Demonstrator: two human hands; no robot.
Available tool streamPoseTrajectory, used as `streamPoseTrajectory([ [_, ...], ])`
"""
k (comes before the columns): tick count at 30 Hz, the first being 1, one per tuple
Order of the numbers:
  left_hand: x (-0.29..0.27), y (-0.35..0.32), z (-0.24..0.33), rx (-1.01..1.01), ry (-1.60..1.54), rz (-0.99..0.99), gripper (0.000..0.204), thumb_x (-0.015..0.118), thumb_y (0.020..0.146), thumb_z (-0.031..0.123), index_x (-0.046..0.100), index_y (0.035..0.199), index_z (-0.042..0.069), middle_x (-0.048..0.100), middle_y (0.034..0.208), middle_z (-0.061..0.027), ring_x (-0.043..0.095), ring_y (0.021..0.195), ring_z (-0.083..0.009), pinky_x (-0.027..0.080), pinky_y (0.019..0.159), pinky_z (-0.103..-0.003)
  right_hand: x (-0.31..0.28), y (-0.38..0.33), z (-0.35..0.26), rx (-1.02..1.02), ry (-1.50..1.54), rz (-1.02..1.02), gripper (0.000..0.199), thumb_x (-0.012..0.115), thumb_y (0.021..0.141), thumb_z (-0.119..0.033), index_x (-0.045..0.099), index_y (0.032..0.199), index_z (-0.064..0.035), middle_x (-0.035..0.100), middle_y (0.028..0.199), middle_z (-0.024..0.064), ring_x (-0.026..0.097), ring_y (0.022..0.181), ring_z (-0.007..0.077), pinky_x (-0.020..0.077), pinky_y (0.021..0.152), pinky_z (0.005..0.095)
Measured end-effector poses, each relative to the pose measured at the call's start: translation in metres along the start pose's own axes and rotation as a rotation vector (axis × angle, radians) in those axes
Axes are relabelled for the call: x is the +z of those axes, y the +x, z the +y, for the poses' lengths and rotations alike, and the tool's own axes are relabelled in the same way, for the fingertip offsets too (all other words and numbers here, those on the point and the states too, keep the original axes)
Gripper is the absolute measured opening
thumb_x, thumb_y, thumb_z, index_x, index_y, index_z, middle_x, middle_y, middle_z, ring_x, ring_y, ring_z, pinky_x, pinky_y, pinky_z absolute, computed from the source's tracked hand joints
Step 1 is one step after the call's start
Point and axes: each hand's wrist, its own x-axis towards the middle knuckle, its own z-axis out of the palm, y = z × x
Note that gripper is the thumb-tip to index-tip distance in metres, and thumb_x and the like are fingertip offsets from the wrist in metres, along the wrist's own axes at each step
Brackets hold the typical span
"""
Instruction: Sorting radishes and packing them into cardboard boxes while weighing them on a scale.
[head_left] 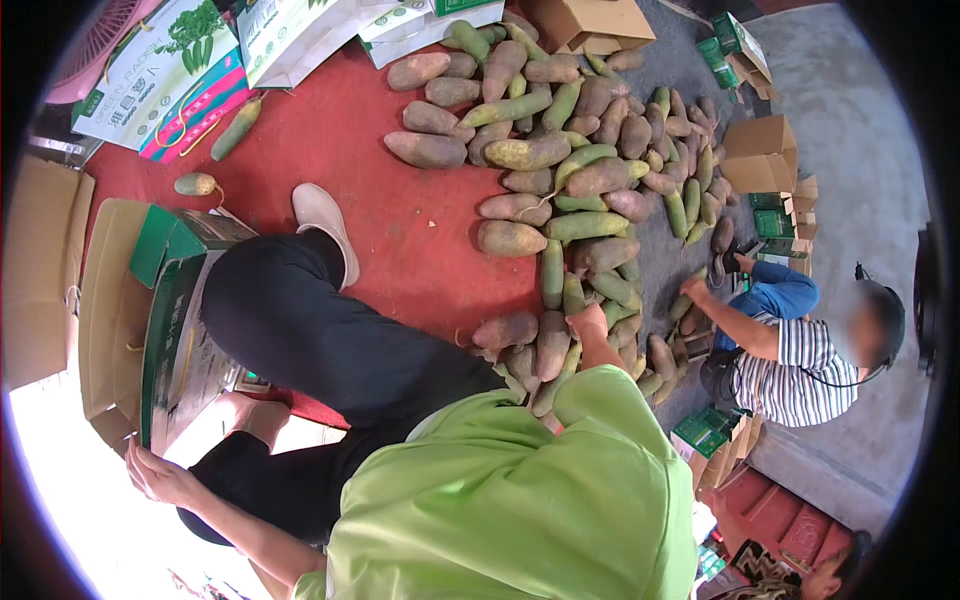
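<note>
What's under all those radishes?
Red floor shows at the left edge of the radishes, and grey floor shows toward the right. Under the middle, I can't tell: the radishes cover it.

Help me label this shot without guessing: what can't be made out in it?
Head view:
- Right hand: its grip on the radishes, hidden by the hand itself.
- Left hand: whether it touches the open box; too small to tell.
- Pile: its lower layers, covered by upper ones.
- Pink slatted thing: its kind, cut off by the dark rim.
</note>
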Motion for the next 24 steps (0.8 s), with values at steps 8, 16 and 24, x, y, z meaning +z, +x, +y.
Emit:
streamPoseTrajectory([
  [8, 0.002, -0.001, -0.008, 0.018, -0.010, 0.001, 0.028, 0.047, 0.099, 0.019, 0.067, 0.100, 0.000, 0.068, 0.096, -0.0114, 0.064, 0.091, -0.0300, 0.049, 0.082, -0.042, -0.004, 0.008, 0.003, -0.021, 0.070, -0.054, 0.061, 0.080, 0.065, -0.035, 0.062, 0.113, -0.0010, 0.064, 0.118, 0.0150, 0.061, 0.110, 0.0262, 0.0492, 0.092, 0.0362],
  [16, 0.003, -0.001, -0.005, 0.013, -0.070, 0.034, 0.028, 0.047, 0.099, 0.020, 0.067, 0.100, 0.001, 0.068, 0.096, -0.0114, 0.063, 0.091, -0.0301, 0.048, 0.082, -0.042, 0.001, 0.027, 0.025, -0.071, 0.312, -0.134, 0.058, 0.081, 0.065, -0.032, 0.064, 0.105, 0.0073, 0.067, 0.105, 0.0183, 0.066, 0.098, 0.0281, 0.0519, 0.081, 0.0377],
  [24, 0.000, -0.002, -0.009, -0.039, -0.115, 0.004, 0.030, 0.045, 0.099, 0.021, 0.068, 0.101, 0.001, 0.068, 0.098, -0.0109, 0.062, 0.093, -0.0297, 0.047, 0.083, -0.041, -0.055, -0.005, 0.037, 0.098, 0.596, -0.305, 0.031, 0.079, 0.069, -0.030, 0.065, 0.090, -0.0111, 0.064, 0.081, 0.0011, 0.060, 0.070, 0.0160, 0.0484, 0.064, 0.0335],
])
